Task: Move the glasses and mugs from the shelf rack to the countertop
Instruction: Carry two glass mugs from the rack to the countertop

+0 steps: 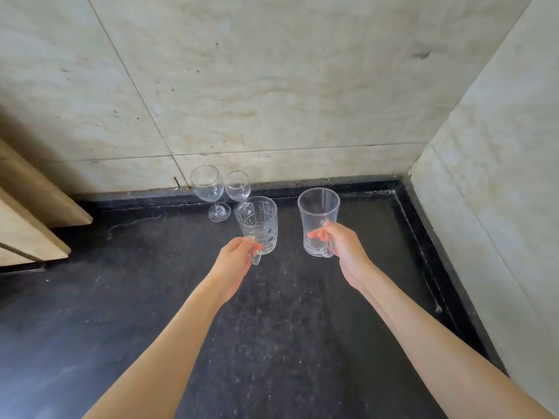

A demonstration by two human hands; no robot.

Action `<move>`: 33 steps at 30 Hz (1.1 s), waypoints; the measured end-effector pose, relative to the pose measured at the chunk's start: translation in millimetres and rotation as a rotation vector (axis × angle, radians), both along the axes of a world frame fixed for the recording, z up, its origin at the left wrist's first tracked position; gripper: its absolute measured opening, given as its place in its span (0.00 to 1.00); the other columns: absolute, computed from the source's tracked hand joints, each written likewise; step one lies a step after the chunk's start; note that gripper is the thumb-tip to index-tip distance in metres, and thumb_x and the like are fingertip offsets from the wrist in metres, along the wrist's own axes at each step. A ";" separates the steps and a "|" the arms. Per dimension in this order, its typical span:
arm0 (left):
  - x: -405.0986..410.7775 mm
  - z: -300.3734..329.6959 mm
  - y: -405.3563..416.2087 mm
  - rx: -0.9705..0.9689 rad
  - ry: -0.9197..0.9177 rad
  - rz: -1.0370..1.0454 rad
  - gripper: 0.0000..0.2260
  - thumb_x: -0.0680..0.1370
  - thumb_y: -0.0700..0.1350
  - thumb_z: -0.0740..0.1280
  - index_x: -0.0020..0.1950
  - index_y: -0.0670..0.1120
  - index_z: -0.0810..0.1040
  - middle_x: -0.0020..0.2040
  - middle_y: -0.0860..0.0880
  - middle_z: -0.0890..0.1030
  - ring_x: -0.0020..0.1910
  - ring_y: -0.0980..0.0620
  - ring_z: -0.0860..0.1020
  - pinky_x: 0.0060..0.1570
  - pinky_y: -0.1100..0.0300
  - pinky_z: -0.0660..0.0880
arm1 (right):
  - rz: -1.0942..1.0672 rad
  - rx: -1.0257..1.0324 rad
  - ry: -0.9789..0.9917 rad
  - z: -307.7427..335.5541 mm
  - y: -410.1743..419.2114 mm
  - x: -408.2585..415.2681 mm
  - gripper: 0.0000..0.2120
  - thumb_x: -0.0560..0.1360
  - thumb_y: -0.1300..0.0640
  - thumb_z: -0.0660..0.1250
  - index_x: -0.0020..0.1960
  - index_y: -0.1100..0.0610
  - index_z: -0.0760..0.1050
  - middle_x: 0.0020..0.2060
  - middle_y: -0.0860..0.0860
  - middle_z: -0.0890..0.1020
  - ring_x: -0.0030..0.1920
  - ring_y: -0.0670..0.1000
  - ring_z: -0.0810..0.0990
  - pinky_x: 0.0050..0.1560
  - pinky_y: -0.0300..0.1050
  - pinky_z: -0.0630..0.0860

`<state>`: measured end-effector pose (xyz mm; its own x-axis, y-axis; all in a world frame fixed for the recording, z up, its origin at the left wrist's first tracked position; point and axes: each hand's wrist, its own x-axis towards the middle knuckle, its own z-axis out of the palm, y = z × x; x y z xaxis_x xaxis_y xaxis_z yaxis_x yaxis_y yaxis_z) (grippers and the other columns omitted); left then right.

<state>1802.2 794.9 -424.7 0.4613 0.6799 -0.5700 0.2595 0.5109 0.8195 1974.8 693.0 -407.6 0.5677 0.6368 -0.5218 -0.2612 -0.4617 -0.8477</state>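
A clear cut-pattern glass mug [258, 225] is gripped by its handle in the left hand [234, 261], fingers curled round it. A plain clear glass mug [318, 220] is held the same way by the right hand [344, 247]. Both mugs are kept upright, low over the black speckled stone countertop [272, 328]; contact cannot be judged. Two clear stemmed wine glasses [208, 189] are seen standing just behind, against the pale marble wall [272, 86].
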 end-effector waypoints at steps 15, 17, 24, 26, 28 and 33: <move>63.7 -56.6 40.5 0.029 -0.002 0.044 0.06 0.78 0.46 0.60 0.47 0.45 0.74 0.45 0.46 0.74 0.51 0.50 0.72 0.66 0.54 0.66 | 0.175 0.161 0.109 -60.9 55.9 46.3 0.21 0.73 0.63 0.55 0.23 0.52 0.72 0.50 0.48 0.80 0.58 0.47 0.75 0.69 0.48 0.62; 67.3 -61.7 43.1 0.056 0.008 0.031 0.08 0.76 0.49 0.61 0.47 0.46 0.75 0.47 0.46 0.74 0.51 0.50 0.72 0.67 0.51 0.66 | 0.189 0.174 0.094 -64.4 59.9 47.3 0.24 0.73 0.62 0.55 0.23 0.47 0.76 0.51 0.50 0.80 0.60 0.49 0.74 0.68 0.49 0.62; 81.9 -71.0 58.9 0.085 0.043 0.036 0.10 0.75 0.52 0.61 0.48 0.48 0.76 0.51 0.45 0.76 0.56 0.48 0.73 0.68 0.47 0.64 | 0.195 0.189 0.060 -75.3 76.9 57.6 0.20 0.74 0.63 0.55 0.26 0.51 0.71 0.47 0.49 0.81 0.61 0.54 0.73 0.69 0.53 0.61; 83.6 -75.8 61.1 0.087 0.049 0.048 0.08 0.77 0.50 0.60 0.51 0.49 0.76 0.54 0.45 0.77 0.59 0.47 0.74 0.68 0.48 0.64 | 0.170 0.217 0.074 -78.1 81.3 58.8 0.18 0.76 0.65 0.54 0.29 0.56 0.70 0.44 0.50 0.80 0.59 0.54 0.74 0.70 0.53 0.62; 84.0 -78.8 61.0 0.090 0.060 0.054 0.08 0.78 0.49 0.60 0.52 0.50 0.76 0.57 0.45 0.77 0.61 0.48 0.73 0.68 0.50 0.65 | 0.157 0.230 0.076 -80.3 84.5 58.9 0.18 0.76 0.65 0.53 0.29 0.57 0.69 0.42 0.51 0.80 0.58 0.54 0.74 0.70 0.52 0.62; 86.1 -78.0 61.7 0.112 0.111 0.057 0.11 0.78 0.50 0.59 0.58 0.48 0.74 0.56 0.49 0.77 0.60 0.52 0.73 0.65 0.54 0.66 | 0.214 0.174 0.002 -84.0 87.6 60.6 0.17 0.76 0.63 0.53 0.32 0.56 0.72 0.45 0.48 0.81 0.58 0.52 0.75 0.65 0.46 0.63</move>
